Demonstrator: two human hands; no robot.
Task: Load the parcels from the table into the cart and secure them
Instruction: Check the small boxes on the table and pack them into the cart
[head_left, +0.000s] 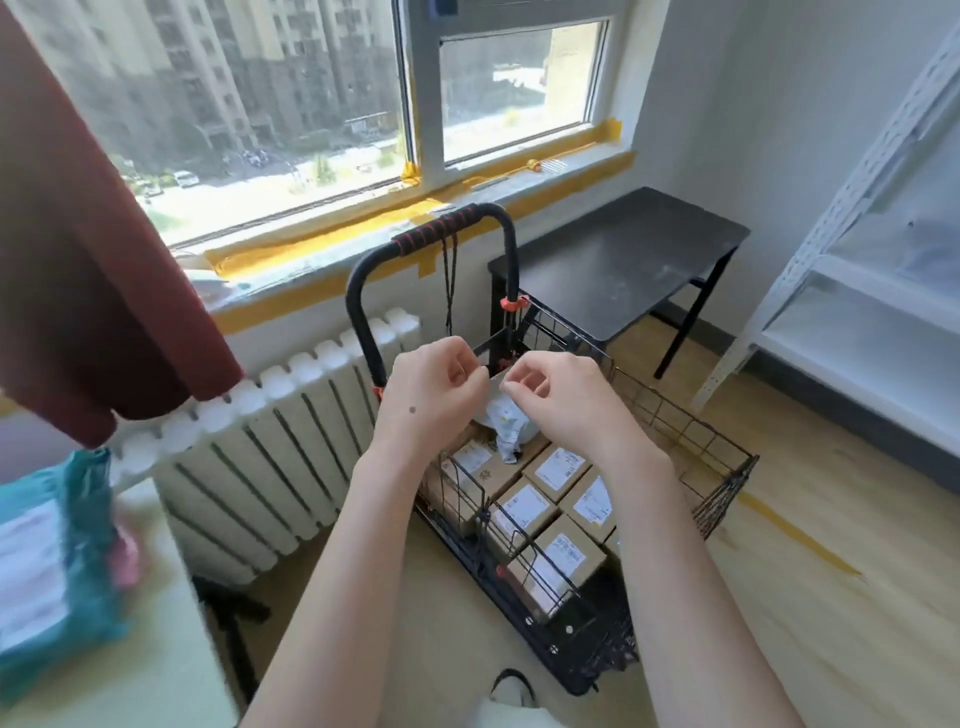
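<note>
Your forearms come in from the bottom edge, both hands over the cart (675, 415). Left hand (431, 395) and right hand (561, 400) have their fingers curled tight, each pinching an edge of a small white flap (495, 383). I can't tell if the flap belongs to the crumpled grey-white poly bag (506, 426) just below it.

The cart is black wire mesh. Its hooped handle (441, 228) stands upright at the radiator (291, 426) end and the long axis runs off lower-right. Inside are cardboard boxes (558, 470), packed flat, with their white labels up, and the bag lies on top. A black cord (451, 280) hangs from the handle and drops behind your left hand; contact unclear.

A teal mailer (52, 561), blurred, sits on the pale table (156, 675) at left.
</note>
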